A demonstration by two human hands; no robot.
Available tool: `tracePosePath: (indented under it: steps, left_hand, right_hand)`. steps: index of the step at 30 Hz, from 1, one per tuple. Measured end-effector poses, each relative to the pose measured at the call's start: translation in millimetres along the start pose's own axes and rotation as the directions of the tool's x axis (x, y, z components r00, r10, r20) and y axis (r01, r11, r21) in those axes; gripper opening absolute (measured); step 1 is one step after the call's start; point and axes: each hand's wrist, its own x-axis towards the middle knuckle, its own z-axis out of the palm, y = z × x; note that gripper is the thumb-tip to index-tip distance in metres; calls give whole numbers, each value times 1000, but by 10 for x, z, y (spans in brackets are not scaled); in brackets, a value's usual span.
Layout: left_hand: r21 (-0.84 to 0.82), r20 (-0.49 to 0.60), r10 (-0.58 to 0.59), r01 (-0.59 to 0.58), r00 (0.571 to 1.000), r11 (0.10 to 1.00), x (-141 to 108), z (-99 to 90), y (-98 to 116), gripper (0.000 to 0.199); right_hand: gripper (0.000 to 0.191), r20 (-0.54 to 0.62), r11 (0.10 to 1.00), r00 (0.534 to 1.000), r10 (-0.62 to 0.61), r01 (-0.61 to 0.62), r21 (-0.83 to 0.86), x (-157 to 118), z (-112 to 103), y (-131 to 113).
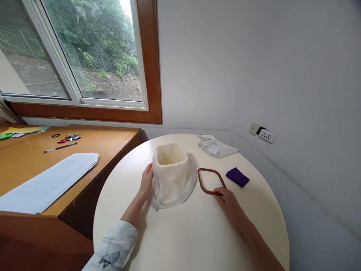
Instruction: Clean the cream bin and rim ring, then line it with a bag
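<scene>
A small trash bin (171, 177) stands upright on the table, lined with a white plastic bag folded over its rim and hanging loosely around its outside. My left hand (147, 179) is closed against the bin's left side; some of its fingertips are hidden by the bag. To the right of the bin, my right hand (226, 200) pinches the near right corner of a brown bin rim ring (207, 192), a rounded rectangular frame. The ring is apart from the bin, low over the tabletop; whether it touches the table I cannot tell.
A purple folded cloth (237, 177) and a crumpled white plastic bag (217, 147) lie on the round table (180, 241). On the wooden desk (118, 136) at left are papers (53, 180), a pen (60, 147) and keys (69, 138). A wall with a socket (267, 135) bounds the right.
</scene>
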Motion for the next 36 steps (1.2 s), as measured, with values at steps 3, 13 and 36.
tracePosePath:
  steps: [3,13,36]
  left_hand:
    - [-43,28,-22,23,999,999,-23,42,-25,45]
    - [-83,118,9,1,993,997,-149,227,49,42]
    - [253,234,592,-637,771,729,-386,237,398,24]
  right_hand:
    - [21,-107,998,994,28,-22,52,36,20,36]
    - [23,-361,998,930,-68,65,-21,103,107,-9]
    - [21,-443,980,878,-179,119,-160,83,183,139]
